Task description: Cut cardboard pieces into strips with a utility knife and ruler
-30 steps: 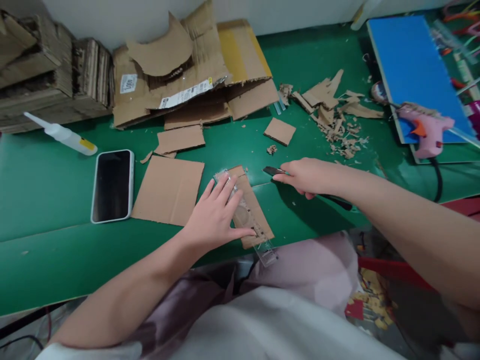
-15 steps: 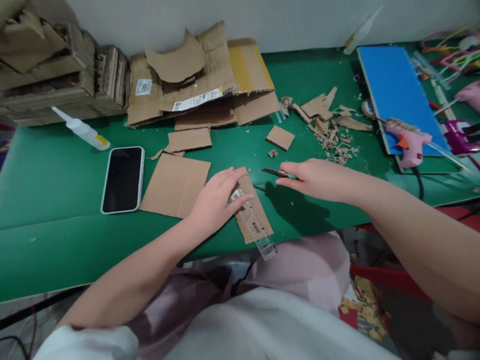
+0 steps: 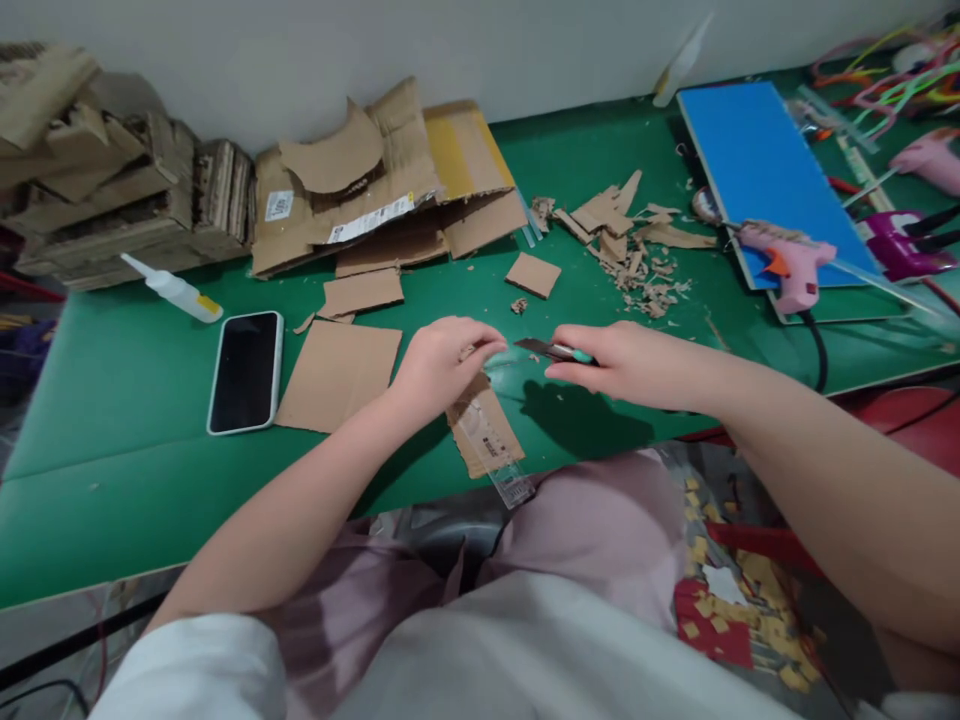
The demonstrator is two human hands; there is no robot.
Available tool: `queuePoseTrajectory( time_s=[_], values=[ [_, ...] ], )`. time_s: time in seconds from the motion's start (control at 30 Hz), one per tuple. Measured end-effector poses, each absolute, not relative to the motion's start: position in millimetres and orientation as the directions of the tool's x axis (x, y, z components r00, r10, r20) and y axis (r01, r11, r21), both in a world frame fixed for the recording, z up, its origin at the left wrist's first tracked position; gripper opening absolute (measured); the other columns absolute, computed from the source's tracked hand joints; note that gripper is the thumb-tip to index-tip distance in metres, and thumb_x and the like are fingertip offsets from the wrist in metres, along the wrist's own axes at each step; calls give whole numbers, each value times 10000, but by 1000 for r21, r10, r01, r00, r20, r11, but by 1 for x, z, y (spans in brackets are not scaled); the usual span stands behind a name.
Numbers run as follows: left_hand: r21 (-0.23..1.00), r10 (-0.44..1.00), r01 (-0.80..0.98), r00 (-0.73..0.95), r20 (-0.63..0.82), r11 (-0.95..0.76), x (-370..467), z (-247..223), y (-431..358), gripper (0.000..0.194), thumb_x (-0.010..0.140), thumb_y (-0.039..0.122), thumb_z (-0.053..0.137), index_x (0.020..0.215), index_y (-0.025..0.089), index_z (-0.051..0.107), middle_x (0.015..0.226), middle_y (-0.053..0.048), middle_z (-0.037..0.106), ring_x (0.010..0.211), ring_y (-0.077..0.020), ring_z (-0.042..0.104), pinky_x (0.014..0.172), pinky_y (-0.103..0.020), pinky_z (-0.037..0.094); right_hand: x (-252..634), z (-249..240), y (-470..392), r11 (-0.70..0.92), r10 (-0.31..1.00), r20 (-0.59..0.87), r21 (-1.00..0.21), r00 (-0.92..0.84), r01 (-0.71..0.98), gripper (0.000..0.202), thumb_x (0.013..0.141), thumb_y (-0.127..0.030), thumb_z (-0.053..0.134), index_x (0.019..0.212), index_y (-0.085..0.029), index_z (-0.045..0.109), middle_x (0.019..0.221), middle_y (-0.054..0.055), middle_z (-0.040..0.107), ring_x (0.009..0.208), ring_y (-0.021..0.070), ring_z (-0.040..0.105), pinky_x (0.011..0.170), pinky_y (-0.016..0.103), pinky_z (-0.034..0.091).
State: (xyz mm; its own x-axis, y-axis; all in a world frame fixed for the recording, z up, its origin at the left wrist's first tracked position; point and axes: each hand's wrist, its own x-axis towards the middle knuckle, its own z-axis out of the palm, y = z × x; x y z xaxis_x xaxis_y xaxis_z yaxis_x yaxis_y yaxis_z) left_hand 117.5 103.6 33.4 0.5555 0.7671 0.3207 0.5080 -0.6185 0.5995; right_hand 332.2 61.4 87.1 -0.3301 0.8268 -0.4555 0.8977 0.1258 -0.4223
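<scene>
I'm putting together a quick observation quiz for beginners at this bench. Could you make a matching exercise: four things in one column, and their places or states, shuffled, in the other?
Things
1. Cutter knife
2. Clear ruler
3. Phone
4. Blue board

Places or states
a. Lies face up, its screen dark
b. Has a pink glue gun over its near edge
c. Held in the right hand, blade out
d. Lies over a cardboard strip, one end past the edge of the table

Right pairs
1-c, 2-d, 3-a, 4-b
</scene>
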Motion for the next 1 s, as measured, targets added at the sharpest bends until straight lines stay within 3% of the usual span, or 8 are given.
queuePoseTrajectory(
  time_s=[0.1,0.2,0.3,0.43,0.57,0.7,0.9,1.0],
  values=[
    [534,793,590,507,338,-605,121,32,122,211,882,240,522,998,203,694,885,-31,728,837,-148,654,730,-243,471,333,79,61,-148,874,-430,-680,-227,718,193,808,-372,560,873,-230,447,595,-60,521,436,94,480,442,224,354],
    [365,830,745,502,243,-558,122,27,137,302,888,254,505,1159,192,624,912,-60,730,835,-185,668,726,-279,485,318,62,64,-346,893,-416,-880,-175,327,186,770,-198,569,900,-217,438,702,-34,614,399,60,454,447,229,408],
    [285,879,832,447,167,-477,117,20,140,394,915,263,439,1287,152,510,974,-94,720,872,-217,676,749,-329,508,293,40,74,-404,906,-394,-914,-158,-40,239,747,-174,600,903,-219,425,782,-3,663,442,59,510,481,227,465],
    [239,830,800,494,258,-550,101,10,120,344,905,258,414,1149,115,609,1138,-135,663,1092,-244,607,925,-412,482,266,18,90,-413,909,-410,-854,-82,-317,235,739,-108,593,866,-216,428,791,0,665,704,103,657,719,268,544],
    [252,778,738,575,252,-626,89,0,86,417,911,337,400,1193,84,574,1264,-184,574,1230,-286,500,1020,-487,412,257,9,97,-426,899,-434,-834,-59,-350,215,711,-68,595,822,-202,470,856,12,665,821,94,663,884,274,507],
    [223,729,696,667,153,-683,88,-6,66,760,784,607,524,1305,56,470,1394,-251,412,1330,-384,337,1061,-575,306,261,5,98,-378,916,-401,-873,12,-307,204,685,-85,610,795,-207,491,959,16,659,946,114,641,936,305,481],
    [200,720,694,687,104,-691,87,-6,68,779,772,601,551,1340,80,440,1425,-236,376,1343,-383,311,1084,-544,279,294,11,98,-272,929,-309,-943,201,-194,266,666,-144,604,848,-219,425,1186,52,591,1063,140,604,933,307,476],
    [202,721,698,688,79,-687,86,-4,70,769,784,597,538,1348,86,432,1430,-226,373,1348,-379,301,1087,-536,279,319,23,91,-246,930,-289,-948,226,-203,255,717,-159,560,876,-247,382,1149,30,622,1054,145,617,920,335,491]
  ],
)
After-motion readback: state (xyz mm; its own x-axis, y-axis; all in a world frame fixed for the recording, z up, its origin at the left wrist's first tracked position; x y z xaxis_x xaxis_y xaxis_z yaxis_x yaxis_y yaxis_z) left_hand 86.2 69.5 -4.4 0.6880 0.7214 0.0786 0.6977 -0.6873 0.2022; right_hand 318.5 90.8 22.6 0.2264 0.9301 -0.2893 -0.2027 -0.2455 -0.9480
